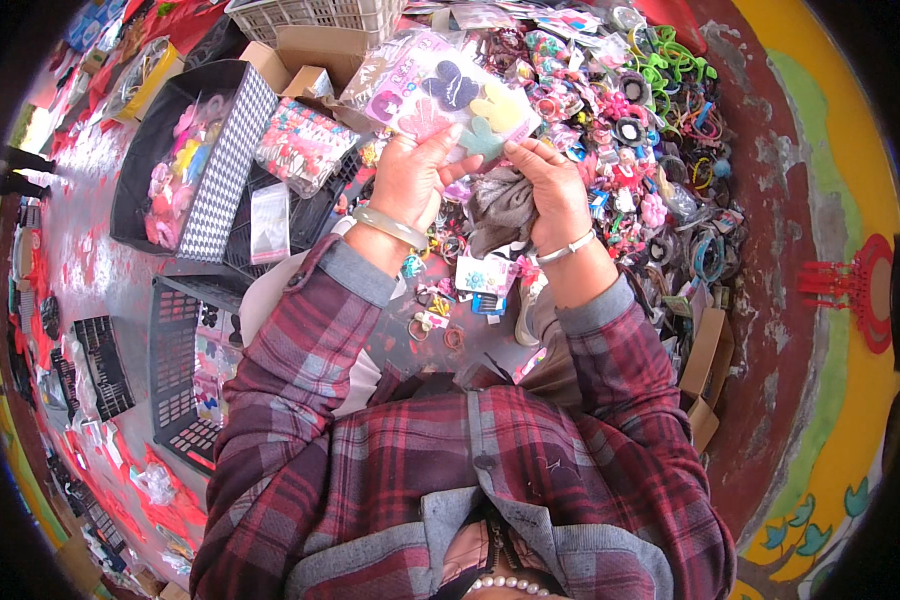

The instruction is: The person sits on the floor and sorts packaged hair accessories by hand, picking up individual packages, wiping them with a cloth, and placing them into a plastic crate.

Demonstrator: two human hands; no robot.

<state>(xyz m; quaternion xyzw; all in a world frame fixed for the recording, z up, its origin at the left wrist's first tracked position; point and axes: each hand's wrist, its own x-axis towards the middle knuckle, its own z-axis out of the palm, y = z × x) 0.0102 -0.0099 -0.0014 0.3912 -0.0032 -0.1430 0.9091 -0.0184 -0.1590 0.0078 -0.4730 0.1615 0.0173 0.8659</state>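
Observation:
Above the pile, both my hands hold a printed card of bow- and flower-shaped hair pieces (515, 112), in navy, pink, yellow and green. My left hand (405, 182), a bangle at its wrist, is closed on the card's lower edge, thumb across the front. My right hand (558, 197) pinches the lower right corner near the green piece, its other fingers curled. Clear plastic wrap shows at the card's upper left. Below the hands lie a crumpled grey-brown cloth (500, 210) and a small white card with a blue flower ornament (485, 275).
A large heap of hair accessories (625, 150) spreads to the right, green headbands at its far side. On the left stand a black checked bin (232, 160), a bag of colourful pieces (303, 145) and a dark plastic basket (175, 360). Cardboard boxes (705, 355) stand at right.

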